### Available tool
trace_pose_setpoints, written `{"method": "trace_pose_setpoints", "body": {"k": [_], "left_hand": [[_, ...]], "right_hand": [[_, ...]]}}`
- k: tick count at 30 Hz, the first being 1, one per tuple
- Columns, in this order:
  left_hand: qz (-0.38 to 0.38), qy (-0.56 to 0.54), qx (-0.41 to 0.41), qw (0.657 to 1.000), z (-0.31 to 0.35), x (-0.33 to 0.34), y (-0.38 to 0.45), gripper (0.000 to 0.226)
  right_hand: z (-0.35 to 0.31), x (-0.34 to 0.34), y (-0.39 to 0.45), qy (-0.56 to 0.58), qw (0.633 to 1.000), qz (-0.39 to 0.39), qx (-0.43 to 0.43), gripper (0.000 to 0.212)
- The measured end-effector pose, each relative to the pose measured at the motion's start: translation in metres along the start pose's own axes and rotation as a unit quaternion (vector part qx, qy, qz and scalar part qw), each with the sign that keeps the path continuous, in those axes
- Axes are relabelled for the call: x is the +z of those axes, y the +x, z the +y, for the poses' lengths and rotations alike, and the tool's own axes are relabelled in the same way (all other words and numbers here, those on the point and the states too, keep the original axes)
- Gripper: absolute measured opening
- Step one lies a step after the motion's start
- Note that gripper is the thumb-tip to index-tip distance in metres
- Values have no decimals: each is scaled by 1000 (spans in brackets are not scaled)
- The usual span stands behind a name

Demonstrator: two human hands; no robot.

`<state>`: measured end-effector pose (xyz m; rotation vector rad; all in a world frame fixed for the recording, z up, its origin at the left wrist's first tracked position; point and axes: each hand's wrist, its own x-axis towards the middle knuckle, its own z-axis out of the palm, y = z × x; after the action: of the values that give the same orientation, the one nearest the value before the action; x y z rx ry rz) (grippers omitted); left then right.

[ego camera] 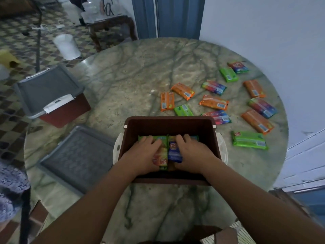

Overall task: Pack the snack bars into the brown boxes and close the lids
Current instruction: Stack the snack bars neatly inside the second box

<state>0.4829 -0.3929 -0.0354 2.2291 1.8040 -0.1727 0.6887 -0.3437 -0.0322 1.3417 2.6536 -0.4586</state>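
An open brown box (168, 125) with white side handles stands on the round marble table (140, 71) in front of me. Both hands are inside it. My left hand (143, 154) lies on a green and orange snack bar (161, 158), fingers curled over it. My right hand (191, 155) presses on the bars beside a blue snack bar (174, 153). Several loose bars in orange, green and multicolour wrappers lie scattered beyond and right of the box, such as a green one (248, 140) and an orange one (257, 121).
A grey lid (75, 154) lies flat on the table left of the box. A second brown box (65, 113) with its grey lid (47, 88) tilted on top sits at the table's left edge. A white bucket (66, 46) stands on the tiled floor.
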Motion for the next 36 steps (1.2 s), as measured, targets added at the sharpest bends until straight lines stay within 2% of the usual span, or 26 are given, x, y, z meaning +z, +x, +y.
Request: {"method": "trace_pose_setpoints", "body": {"k": [12,18,21,25,33,36], "left_hand": [[13,-45,-4,999,0,-5,-2,73],[36,-116,25,992,4,-9,-9,40],[31,-94,20,995,4,-8,-8,39],[22,-66,25,997,4,-8,-5,21],[34,-108,21,993,4,-10,-5,20],[7,-92,18,996,3,-8,-4,24]], "right_hand": [[-2,0,0,5,1000,4,-9,85],[-2,2,1,-8,1000,11,-3,80],[-1,3,1,-10,1000,-1,2,87],[-1,3,1,-3,1000,-6,14,87],[-3,1,1,-4,1000,-16,21,87],[-3,1,0,-1,1000,-13,22,85]]}}
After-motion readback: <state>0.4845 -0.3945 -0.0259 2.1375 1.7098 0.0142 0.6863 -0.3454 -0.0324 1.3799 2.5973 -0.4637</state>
